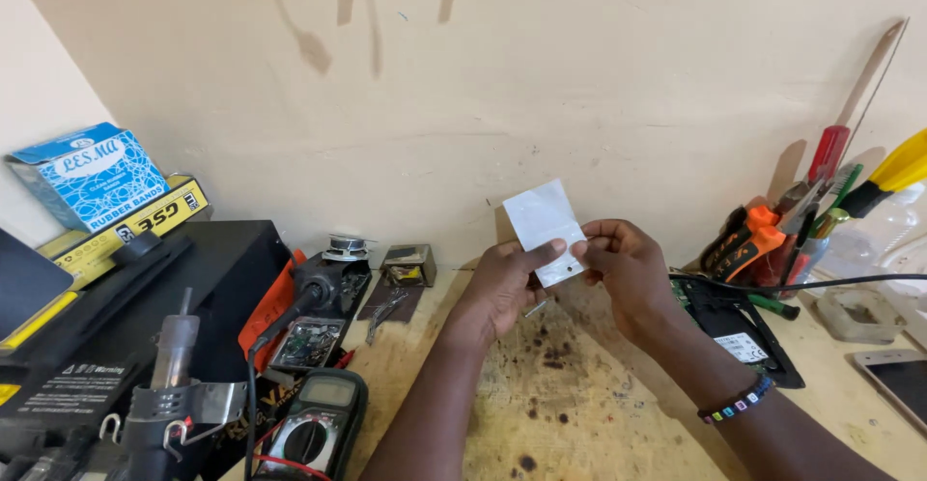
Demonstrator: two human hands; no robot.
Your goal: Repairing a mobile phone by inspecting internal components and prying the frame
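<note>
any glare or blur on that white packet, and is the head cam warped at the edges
Head view: the white packet, pinched between left hand and right hand, looks washed out, without detail; light is even, with soft shadows on the wall; edges bow wide-angle, so the screwdrivers lean; the hands are sharp enough.

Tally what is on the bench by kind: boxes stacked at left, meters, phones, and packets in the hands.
Boxes stacked at left: 2, a blue box on a yellow box
Meters: 1, a multimeter
Phones: 1, a phone at the right edge
Packets: 1, a small clear packet pinched between left hand and right hand
Total: 5
</note>
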